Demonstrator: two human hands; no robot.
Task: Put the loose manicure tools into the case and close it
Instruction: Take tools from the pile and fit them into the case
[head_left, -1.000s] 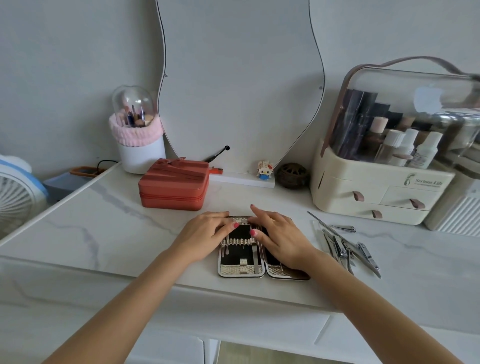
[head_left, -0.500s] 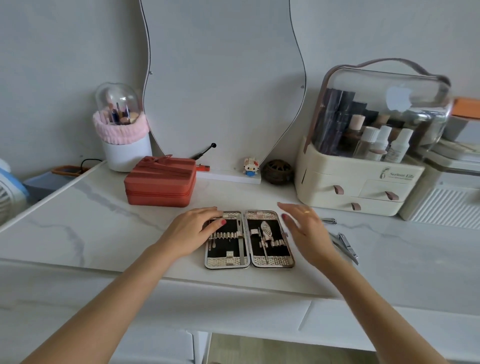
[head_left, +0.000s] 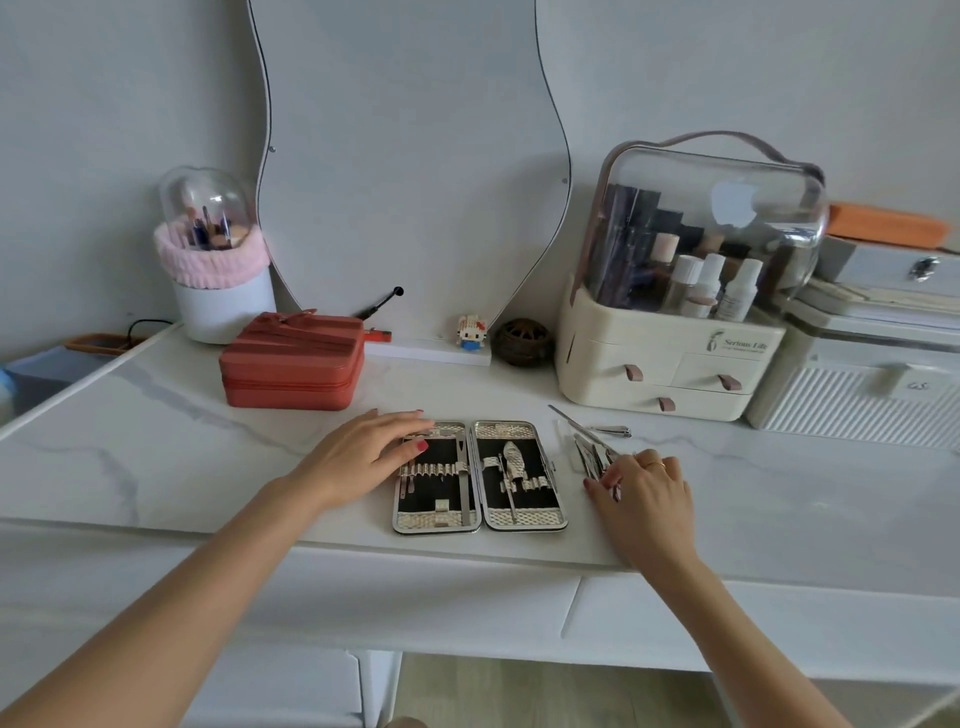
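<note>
A silver-rimmed manicure case with a black lining (head_left: 480, 477) lies open flat on the white marble-patterned tabletop (head_left: 156, 457), near its front edge. A few metal tools are strapped into its two halves. The person's left hand (head_left: 363, 457) rests on the case's left half, fingers straight and loosely spread, the fingertips over the upper left corner.

Just to the right of the case, apart from it, a small heap of loose steel manicure tools (head_left: 589, 449) lies on the tabletop, with a small nail clipper (head_left: 615, 431) at its far side. The right hand (head_left: 641, 491) sits on the near end of the heap, its fingers curled down onto the tools; whether they actually pinch one cannot be told, because the hand covers them.

Behind the case stand a coral-red zipped box (head_left: 291, 364), a white brush holder with a pink fluffy band and a clear dome (head_left: 213, 265), a wavy-edged mirror (head_left: 405, 156), and a cream cosmetics organiser with a clear lid and drawers (head_left: 670, 332).
</note>
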